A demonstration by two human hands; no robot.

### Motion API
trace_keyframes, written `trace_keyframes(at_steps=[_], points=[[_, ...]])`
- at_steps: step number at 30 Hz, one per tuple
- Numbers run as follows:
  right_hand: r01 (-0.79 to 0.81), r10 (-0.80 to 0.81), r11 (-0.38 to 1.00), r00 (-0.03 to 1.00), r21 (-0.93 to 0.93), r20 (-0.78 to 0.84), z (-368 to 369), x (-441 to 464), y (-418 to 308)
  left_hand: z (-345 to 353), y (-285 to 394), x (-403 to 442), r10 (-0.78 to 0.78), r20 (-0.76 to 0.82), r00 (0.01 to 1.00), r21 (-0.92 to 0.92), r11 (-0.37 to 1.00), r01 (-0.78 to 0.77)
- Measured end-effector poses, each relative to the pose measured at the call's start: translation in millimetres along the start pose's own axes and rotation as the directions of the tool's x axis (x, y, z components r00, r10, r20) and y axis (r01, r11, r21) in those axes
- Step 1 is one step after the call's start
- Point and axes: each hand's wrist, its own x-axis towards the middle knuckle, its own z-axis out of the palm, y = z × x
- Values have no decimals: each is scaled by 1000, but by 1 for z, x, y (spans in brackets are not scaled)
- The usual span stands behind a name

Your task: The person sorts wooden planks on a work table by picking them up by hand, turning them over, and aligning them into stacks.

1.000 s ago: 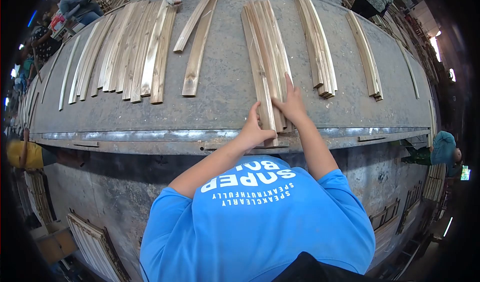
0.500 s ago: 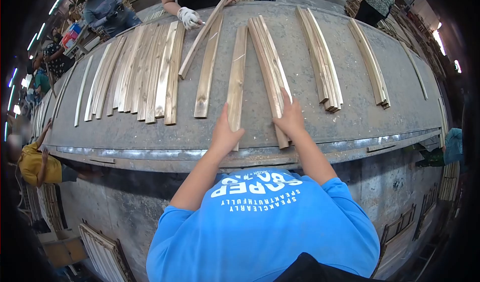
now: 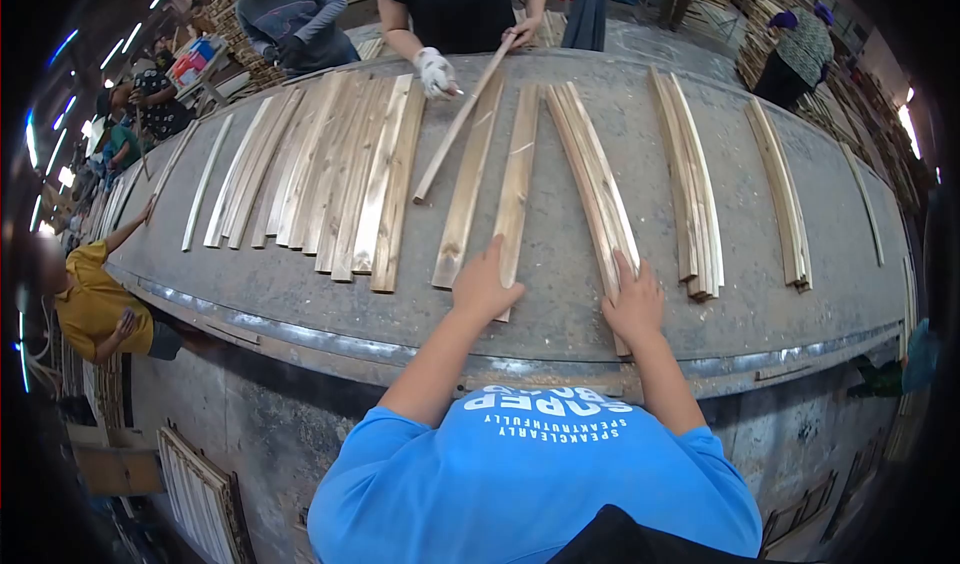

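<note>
My left hand (image 3: 485, 285) straddles the near end of a wooden slat (image 3: 516, 179), with the thumb to its right. A pale line crosses that slat partway along. Around the near end of a small bundle of slats (image 3: 590, 179), my right hand (image 3: 636, 299) has its thumb on the left and its fingers over the right side. The slat and bundle lie apart on the grey table (image 3: 560, 309), their gap widening toward me. Just left of my left hand rests another slat (image 3: 466, 209), close beside the one I hold.
Across the table, a person in black (image 3: 450, 14) holds a tilted slat (image 3: 462, 122), one hand in a white glove (image 3: 435, 72). Several slats (image 3: 340, 179) lie side by side at left. More bundles (image 3: 690, 199) lie at right. A person in yellow (image 3: 90, 299) stands at the left edge.
The view has shifted, so the table sits lower in it. My hands are farther apart, and the near ends of the slat and bundle have spread. The held slat is closer to its left neighbour.
</note>
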Motion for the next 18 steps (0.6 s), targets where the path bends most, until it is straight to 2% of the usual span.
trace_keyframes(at_steps=[2, 6, 9, 11, 13, 14, 15, 17, 18], points=[[62, -63, 993, 998, -97, -6, -6, -14, 0, 0, -7, 5, 9, -2, 1000, 38, 999, -9], [152, -158, 983, 986, -103, -45, -5, -51, 12, -7, -14, 10, 4, -26, 1000, 74, 997, -3], [132, -135, 988, 990, -78, -27, 3, -64, 23, -10, -15, 14, -3, -24, 1000, 65, 998, 4], [205, -196, 978, 964, 30, -178, 21, -61, 34, -5, -15, 15, -1, 1, 1000, 52, 999, 1], [196, -185, 980, 965, 41, -186, 22, -55, 32, 3, -15, 22, 34, -63, 997, 99, 995, -28], [202, -185, 977, 961, 63, -206, 23, -48, 29, 5, -16, 25, 17, -34, 999, 22, 1000, -16], [193, -177, 979, 963, 60, -203, 25, -41, 28, 9, -17, 30, 22, -26, 999, 20, 1000, -21], [191, -176, 981, 952, 37, -251, 29, -29, 28, 24, -23, 38, 148, -234, 961, 225, 970, -95], [173, -161, 984, 961, 34, -225, 30, -27, 26, 34, -29, 44, 167, -274, 947, 257, 962, -95]])
